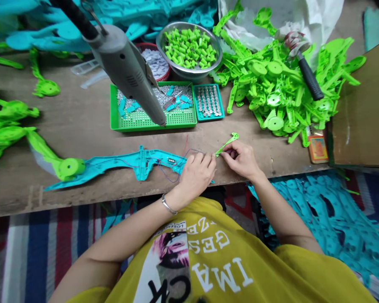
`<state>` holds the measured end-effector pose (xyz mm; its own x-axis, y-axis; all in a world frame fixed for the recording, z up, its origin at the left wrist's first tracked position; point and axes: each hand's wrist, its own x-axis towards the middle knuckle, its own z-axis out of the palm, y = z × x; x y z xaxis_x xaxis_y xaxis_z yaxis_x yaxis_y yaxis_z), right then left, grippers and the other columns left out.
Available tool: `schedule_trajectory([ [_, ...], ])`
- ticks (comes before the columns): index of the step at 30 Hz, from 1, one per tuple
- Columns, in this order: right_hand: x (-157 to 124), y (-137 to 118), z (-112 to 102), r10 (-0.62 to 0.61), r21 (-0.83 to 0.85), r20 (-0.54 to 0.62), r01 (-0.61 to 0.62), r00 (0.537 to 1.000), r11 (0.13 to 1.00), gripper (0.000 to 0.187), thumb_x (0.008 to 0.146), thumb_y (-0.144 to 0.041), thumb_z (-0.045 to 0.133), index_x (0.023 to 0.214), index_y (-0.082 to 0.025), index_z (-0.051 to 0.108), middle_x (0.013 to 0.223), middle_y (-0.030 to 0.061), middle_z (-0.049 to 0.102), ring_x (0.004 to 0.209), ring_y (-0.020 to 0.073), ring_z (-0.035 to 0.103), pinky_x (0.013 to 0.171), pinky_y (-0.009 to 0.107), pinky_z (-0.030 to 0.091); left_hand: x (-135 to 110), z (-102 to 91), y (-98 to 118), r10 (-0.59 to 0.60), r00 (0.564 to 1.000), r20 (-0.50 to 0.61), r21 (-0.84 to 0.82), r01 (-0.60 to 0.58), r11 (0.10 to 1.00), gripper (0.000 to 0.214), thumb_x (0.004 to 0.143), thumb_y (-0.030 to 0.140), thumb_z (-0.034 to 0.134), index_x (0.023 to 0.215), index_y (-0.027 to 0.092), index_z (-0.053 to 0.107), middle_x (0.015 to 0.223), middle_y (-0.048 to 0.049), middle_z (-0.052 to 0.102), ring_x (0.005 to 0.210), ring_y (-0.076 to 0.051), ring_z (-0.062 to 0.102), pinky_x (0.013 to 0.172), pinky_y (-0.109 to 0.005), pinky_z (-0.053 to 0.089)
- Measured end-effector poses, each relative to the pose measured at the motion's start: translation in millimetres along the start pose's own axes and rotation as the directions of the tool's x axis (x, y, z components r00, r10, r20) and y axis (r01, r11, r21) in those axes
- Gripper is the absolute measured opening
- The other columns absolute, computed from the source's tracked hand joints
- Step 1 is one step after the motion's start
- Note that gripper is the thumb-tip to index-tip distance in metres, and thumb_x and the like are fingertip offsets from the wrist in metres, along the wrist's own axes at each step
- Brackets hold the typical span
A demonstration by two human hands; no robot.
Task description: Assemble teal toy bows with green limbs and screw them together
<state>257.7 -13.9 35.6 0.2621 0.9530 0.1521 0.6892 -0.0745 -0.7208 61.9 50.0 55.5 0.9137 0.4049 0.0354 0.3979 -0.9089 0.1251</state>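
A long blue plastic toy half (116,162), with thin red and blue wires along it, lies across the bench before me. My left hand (197,173) is curled over its right end, hiding what is under the fingers. My right hand (242,160) pinches a slim bright green plastic piece (226,144), close to my left fingertips. The piece points up and to the right, past my right fingers. A green plastic part with a round end (72,168) overlaps the left part of the blue half.
A grey electric screwdriver (129,73) hangs over a green tray (153,123) of screws. Behind are a small tray of button cells (209,102), a metal bowl (189,73) of green caps and a red basket (166,76). Green parts (274,84) and a black-handled tool (309,78) lie right.
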Motion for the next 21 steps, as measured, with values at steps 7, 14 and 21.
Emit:
schedule_trajectory([
  [7,3.9,14.2,-11.5,0.004,0.059,-0.063,0.0,0.998,0.998,0.008,0.089,-0.024,0.066,0.088,-0.021,0.073,0.088,0.0048,0.073,0.083,0.0186,0.068,0.075,0.035,0.056,7.9,-14.4,-3.6,0.2,0.979,0.046,0.116,-0.204,0.972,0.037,0.099,0.012,0.044,0.128,0.008,0.067,0.158,-0.0161,0.045,0.125,-0.03,0.051,0.103,-0.047,0.042],
  [14,10.5,21.4,-8.5,0.031,0.095,-0.044,-0.026,0.999,0.995,0.012,0.087,-0.021,0.066,0.083,-0.022,0.077,0.086,0.0043,0.074,0.083,0.0191,0.07,0.085,0.04,0.057,20.1,-14.0,-16.6,0.401,0.907,0.13,0.134,-0.416,0.899,0.041,0.098,0.013,0.042,0.132,0.005,0.065,0.147,-0.0186,0.056,0.132,-0.03,0.051,0.119,-0.051,0.033],
  [21,11.7,19.3,-7.9,0.26,0.419,0.04,-0.253,0.965,0.872,0.017,0.074,-0.038,0.082,0.079,-0.022,0.077,0.082,0.0037,0.076,0.077,0.0189,0.07,0.076,0.038,0.06,20.2,-12.5,-25.8,0.402,0.908,0.115,0.076,-0.411,0.908,0.037,0.099,0.016,0.042,0.124,0.008,0.068,0.142,-0.0187,0.058,0.118,-0.029,0.057,0.118,-0.053,0.035],
])
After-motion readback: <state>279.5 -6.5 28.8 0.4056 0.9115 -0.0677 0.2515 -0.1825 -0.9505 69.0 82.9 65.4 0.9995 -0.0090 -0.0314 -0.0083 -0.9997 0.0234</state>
